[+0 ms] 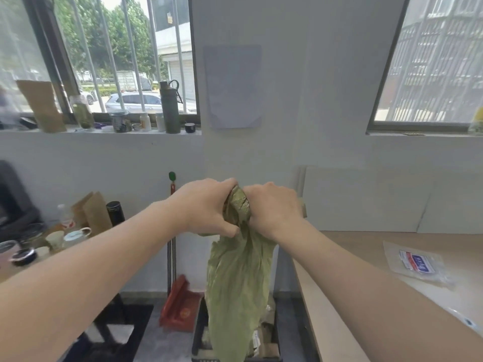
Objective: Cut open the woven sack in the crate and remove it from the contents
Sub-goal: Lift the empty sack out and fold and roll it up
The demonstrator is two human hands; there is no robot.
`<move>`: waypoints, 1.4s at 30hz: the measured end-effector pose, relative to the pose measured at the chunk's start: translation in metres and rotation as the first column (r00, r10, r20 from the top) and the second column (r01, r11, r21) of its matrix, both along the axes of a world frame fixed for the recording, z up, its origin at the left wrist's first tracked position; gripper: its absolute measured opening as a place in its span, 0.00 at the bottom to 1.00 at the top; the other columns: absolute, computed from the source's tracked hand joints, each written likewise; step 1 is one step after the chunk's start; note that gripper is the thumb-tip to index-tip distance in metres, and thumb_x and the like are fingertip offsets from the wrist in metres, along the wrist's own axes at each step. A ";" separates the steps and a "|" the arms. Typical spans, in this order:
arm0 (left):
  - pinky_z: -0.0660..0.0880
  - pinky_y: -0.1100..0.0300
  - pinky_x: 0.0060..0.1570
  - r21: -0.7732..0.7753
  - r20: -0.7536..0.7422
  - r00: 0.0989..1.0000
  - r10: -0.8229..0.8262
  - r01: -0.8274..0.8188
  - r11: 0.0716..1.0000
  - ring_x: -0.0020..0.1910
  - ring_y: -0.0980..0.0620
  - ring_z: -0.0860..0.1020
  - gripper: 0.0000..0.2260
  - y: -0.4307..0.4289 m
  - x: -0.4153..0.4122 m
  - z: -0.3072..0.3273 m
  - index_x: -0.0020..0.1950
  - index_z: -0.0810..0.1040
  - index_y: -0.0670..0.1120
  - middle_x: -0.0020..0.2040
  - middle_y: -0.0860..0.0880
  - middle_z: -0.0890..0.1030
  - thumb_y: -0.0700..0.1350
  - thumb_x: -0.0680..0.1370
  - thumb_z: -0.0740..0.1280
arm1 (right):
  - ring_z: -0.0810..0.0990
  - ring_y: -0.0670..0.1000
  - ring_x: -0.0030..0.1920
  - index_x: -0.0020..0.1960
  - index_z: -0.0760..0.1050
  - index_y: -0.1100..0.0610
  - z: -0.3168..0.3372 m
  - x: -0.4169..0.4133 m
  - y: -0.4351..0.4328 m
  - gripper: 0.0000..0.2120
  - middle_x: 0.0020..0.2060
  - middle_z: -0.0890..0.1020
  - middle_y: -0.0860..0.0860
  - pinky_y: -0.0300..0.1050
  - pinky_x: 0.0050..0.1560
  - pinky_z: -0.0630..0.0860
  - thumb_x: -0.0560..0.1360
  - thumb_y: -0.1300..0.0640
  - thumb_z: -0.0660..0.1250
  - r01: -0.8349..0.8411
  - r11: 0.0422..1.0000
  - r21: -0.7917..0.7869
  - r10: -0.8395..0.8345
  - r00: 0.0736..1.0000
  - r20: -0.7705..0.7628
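Note:
A green woven sack point(239, 288) hangs limp in front of me, its top bunched between both fists at about chest height. My left hand point(206, 207) grips the bunched top from the left, and my right hand point(271, 207) grips it from the right, knuckles nearly touching. The sack's lower end drops into a black crate point(200, 335) on the floor. Packets and cardboard contents point(264, 340) show in the crate to the right of the sack. No cutting tool is visible.
A red dustpan point(180, 307) with a long handle leans against the wall left of the crate. A wooden table point(366, 257) with a plastic packet point(418, 262) stands right. Cups and bottles crowd a desk point(52, 241) at left; a black stand sits low left.

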State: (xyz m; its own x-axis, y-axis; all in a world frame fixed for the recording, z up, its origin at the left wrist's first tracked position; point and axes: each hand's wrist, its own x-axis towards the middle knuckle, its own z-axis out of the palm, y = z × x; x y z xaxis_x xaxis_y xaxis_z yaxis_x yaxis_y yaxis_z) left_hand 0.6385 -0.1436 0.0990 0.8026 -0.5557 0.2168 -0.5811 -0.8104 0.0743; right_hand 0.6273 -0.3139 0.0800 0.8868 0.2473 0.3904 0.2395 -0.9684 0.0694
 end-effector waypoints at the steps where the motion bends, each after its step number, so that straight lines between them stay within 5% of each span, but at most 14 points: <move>1: 0.78 0.52 0.40 0.101 0.096 0.995 0.027 -0.036 0.994 0.44 0.48 0.81 0.32 0.001 -0.002 -0.004 0.63 0.69 0.52 0.43 0.53 0.80 0.64 0.65 0.74 | 0.82 0.60 0.45 0.47 0.72 0.50 -0.001 0.000 0.003 0.08 0.39 0.77 0.50 0.47 0.35 0.66 0.69 0.58 0.67 0.026 0.999 0.029 -0.025 0.998 -0.052; 3: 0.72 0.54 0.37 0.231 0.299 0.954 0.023 -0.096 0.968 0.44 0.45 0.80 0.41 0.001 -0.004 -0.014 0.71 0.63 0.51 0.46 0.50 0.79 0.65 0.66 0.75 | 0.80 0.60 0.42 0.42 0.69 0.51 -0.001 0.002 0.007 0.08 0.36 0.74 0.50 0.46 0.34 0.67 0.69 0.58 0.68 0.079 0.992 0.096 -0.063 0.985 -0.160; 7: 0.64 0.55 0.33 0.242 0.524 0.849 -0.062 -0.079 0.967 0.32 0.45 0.70 0.27 0.000 -0.006 -0.031 0.54 0.73 0.47 0.37 0.50 0.69 0.62 0.65 0.75 | 0.78 0.59 0.40 0.41 0.68 0.51 0.003 0.006 0.015 0.10 0.37 0.77 0.50 0.44 0.34 0.68 0.68 0.55 0.71 0.124 0.975 0.182 -0.062 0.947 -0.315; 13: 0.67 0.55 0.31 0.231 0.351 0.932 0.089 -0.178 0.956 0.32 0.45 0.73 0.16 0.001 -0.007 -0.029 0.47 0.63 0.47 0.35 0.52 0.70 0.52 0.71 0.68 | 0.80 0.54 0.38 0.42 0.73 0.52 -0.005 0.002 0.024 0.12 0.37 0.80 0.49 0.43 0.34 0.70 0.65 0.53 0.76 0.128 0.971 0.201 -0.037 0.913 -0.405; 18: 0.76 0.52 0.35 0.104 0.101 0.977 0.185 -0.196 0.975 0.33 0.46 0.75 0.09 0.001 -0.003 -0.020 0.38 0.68 0.48 0.34 0.49 0.75 0.48 0.68 0.67 | 0.80 0.56 0.50 0.46 0.66 0.53 0.003 -0.002 0.021 0.20 0.42 0.79 0.49 0.53 0.50 0.63 0.66 0.50 0.76 0.017 0.996 -0.085 -0.027 0.993 -0.116; 22: 0.79 0.50 0.33 -0.059 -0.052 0.980 0.190 -0.193 0.979 0.33 0.42 0.79 0.09 0.002 0.008 -0.013 0.37 0.75 0.42 0.33 0.45 0.80 0.47 0.65 0.67 | 0.79 0.59 0.50 0.51 0.72 0.53 -0.004 -0.007 0.015 0.19 0.49 0.78 0.54 0.55 0.57 0.67 0.63 0.65 0.72 0.036 0.975 -0.218 0.019 0.970 0.244; 27: 0.71 0.52 0.31 -0.207 -0.245 0.954 0.174 -0.227 0.951 0.32 0.42 0.73 0.09 -0.002 0.013 0.001 0.34 0.70 0.41 0.33 0.44 0.76 0.45 0.67 0.67 | 0.76 0.59 0.37 0.48 0.76 0.58 -0.022 -0.001 0.011 0.23 0.38 0.77 0.54 0.52 0.42 0.69 0.63 0.69 0.47 -0.022 0.983 -0.182 0.117 0.842 0.527; 32: 0.66 0.54 0.31 -0.332 -0.384 0.919 0.091 -0.229 0.915 0.30 0.47 0.68 0.10 -0.009 0.009 0.002 0.32 0.67 0.43 0.29 0.48 0.70 0.44 0.64 0.69 | 0.72 0.56 0.26 0.36 0.68 0.55 -0.011 0.012 0.005 0.12 0.26 0.73 0.53 0.46 0.34 0.57 0.57 0.70 0.59 -0.059 0.989 -0.138 0.128 0.812 0.570; 35: 0.73 0.51 0.32 -0.305 -0.338 0.939 0.059 -0.168 0.937 0.31 0.46 0.75 0.13 -0.005 0.008 0.000 0.35 0.72 0.41 0.31 0.47 0.76 0.50 0.63 0.67 | 0.73 0.56 0.21 0.34 0.62 0.53 -0.005 0.014 0.005 0.20 0.23 0.74 0.52 0.41 0.30 0.54 0.53 0.70 0.69 -0.089 0.989 -0.122 0.134 0.892 0.433; 38: 0.77 0.50 0.36 -0.206 -0.219 0.975 0.036 -0.082 0.975 0.36 0.49 0.80 0.18 -0.004 0.000 -0.003 0.43 0.72 0.48 0.34 0.52 0.81 0.59 0.66 0.71 | 0.77 0.59 0.32 0.39 0.66 0.53 -0.007 0.015 0.000 0.11 0.30 0.74 0.50 0.44 0.31 0.64 0.66 0.61 0.68 -0.027 0.996 -0.086 0.041 0.986 0.161; 42: 0.71 0.53 0.33 0.123 0.223 0.968 0.117 -0.147 0.982 0.38 0.46 0.76 0.28 -0.007 -0.006 -0.012 0.50 0.62 0.49 0.38 0.51 0.75 0.62 0.66 0.73 | 0.74 0.57 0.33 0.38 0.70 0.54 -0.002 0.013 0.001 0.04 0.33 0.73 0.50 0.46 0.33 0.67 0.69 0.61 0.64 0.039 0.998 0.045 -0.040 0.999 0.020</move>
